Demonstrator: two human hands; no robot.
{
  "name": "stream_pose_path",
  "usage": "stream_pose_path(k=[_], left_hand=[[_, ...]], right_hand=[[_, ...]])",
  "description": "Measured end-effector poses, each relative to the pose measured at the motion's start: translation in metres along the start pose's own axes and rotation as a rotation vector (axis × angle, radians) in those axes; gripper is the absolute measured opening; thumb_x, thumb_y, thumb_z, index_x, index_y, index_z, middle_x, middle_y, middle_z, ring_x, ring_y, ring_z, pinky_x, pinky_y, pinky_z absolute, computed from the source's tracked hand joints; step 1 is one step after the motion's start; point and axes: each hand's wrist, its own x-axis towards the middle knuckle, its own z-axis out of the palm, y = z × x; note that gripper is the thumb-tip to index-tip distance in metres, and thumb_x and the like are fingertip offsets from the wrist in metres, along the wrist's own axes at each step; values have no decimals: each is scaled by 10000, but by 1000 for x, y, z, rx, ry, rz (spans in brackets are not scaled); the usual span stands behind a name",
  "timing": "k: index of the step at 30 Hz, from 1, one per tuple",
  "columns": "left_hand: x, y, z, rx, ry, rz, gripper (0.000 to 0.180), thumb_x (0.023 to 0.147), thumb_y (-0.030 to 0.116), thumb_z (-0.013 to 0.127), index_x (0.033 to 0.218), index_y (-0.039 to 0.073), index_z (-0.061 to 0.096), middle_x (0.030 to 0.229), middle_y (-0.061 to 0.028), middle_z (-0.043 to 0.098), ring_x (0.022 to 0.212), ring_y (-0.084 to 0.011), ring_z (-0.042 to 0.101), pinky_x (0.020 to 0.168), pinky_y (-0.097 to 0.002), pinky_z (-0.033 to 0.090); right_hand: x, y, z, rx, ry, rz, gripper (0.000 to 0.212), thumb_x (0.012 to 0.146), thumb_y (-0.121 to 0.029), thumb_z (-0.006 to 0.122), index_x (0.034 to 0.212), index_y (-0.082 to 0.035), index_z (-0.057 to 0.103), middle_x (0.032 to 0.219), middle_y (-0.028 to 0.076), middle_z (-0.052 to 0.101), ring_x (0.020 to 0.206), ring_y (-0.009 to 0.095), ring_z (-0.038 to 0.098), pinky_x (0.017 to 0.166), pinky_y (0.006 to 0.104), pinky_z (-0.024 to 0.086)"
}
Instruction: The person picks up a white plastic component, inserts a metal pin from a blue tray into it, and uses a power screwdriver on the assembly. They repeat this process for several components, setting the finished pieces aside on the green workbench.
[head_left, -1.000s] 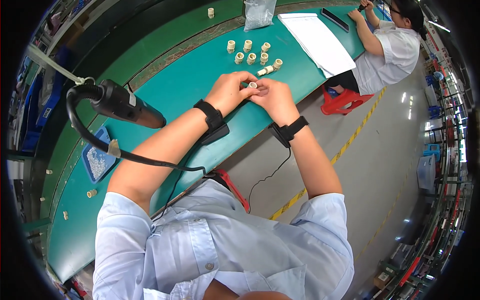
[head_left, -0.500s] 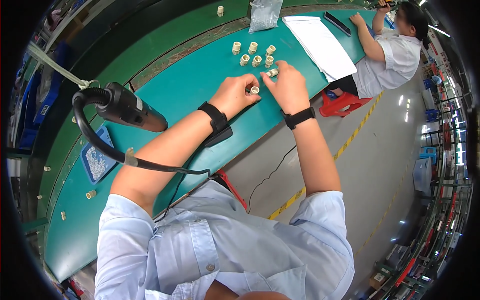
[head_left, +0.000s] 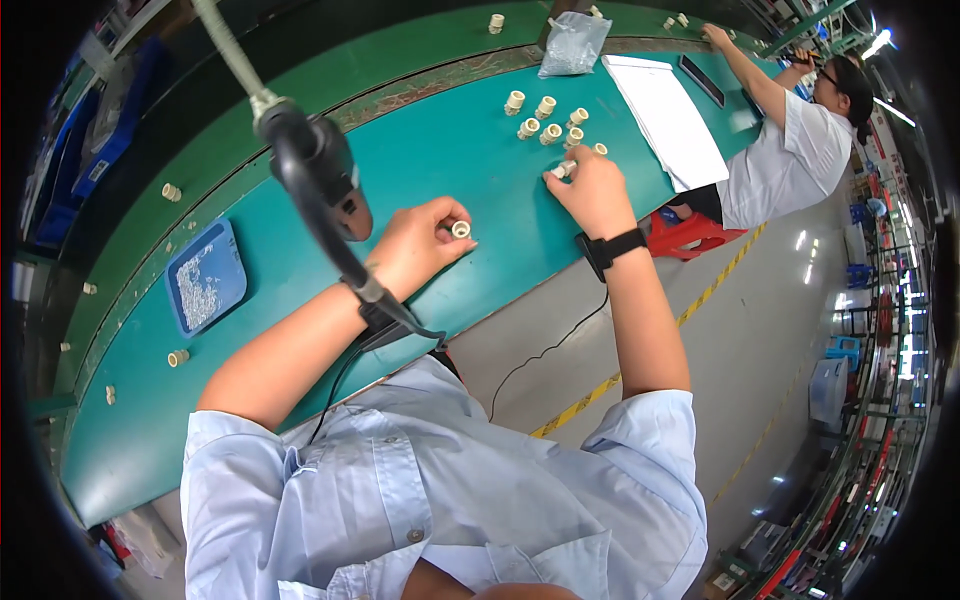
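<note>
My left hand is closed around a cream plastic pipe fitting, its round open end facing up toward me. The hand is over the green table, just right of a black hanging power screwdriver. Farther right, my right hand pinches a second cream fitting low over the table, its fingers partly covering it. Several like fittings stand grouped just beyond that hand. One more fitting sits beside its knuckles. Both wrists wear black bands.
A blue tray of small clear pieces lies at the left, near a loose fitting. White papers, a phone and a clear bag lie at the far side. A co-worker sits at the right. The screwdriver's cable crosses my left forearm.
My left hand has moved left, away from the right hand, carrying its fitting toward the screwdriver. The screwdriver hangs more upright in view. The right hand stays by the grouped fittings. The view has shifted.
</note>
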Motion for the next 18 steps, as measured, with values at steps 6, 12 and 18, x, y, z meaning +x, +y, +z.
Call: stream_pose_path(k=[6,12,18], left_hand=[[-63,-21,-27,-50,56,-6,189,787,57,733,925,5,615,762,-38,644,675,-76,618,621,-236,501],[-123,-24,-50,-52,126,-79,216,768,53,759,933,15,624,788,-55,664,699,-94,647,655,-237,525],[-186,-32,-85,-132,286,-153,212,774,35,763,949,22,645,831,-38,675,753,-76,644,681,-220,525]], right_hand=[[-11,-16,-5,38,-87,-8,511,686,-279,795,1084,-27,598,683,75,597,645,242,621,621,348,508],[4,-11,4,47,-155,-92,470,681,-267,794,1037,-16,615,726,109,619,675,247,622,622,340,493],[-14,57,18,300,-88,-104,387,727,-163,775,1063,-57,617,737,20,580,651,114,524,599,264,455]])
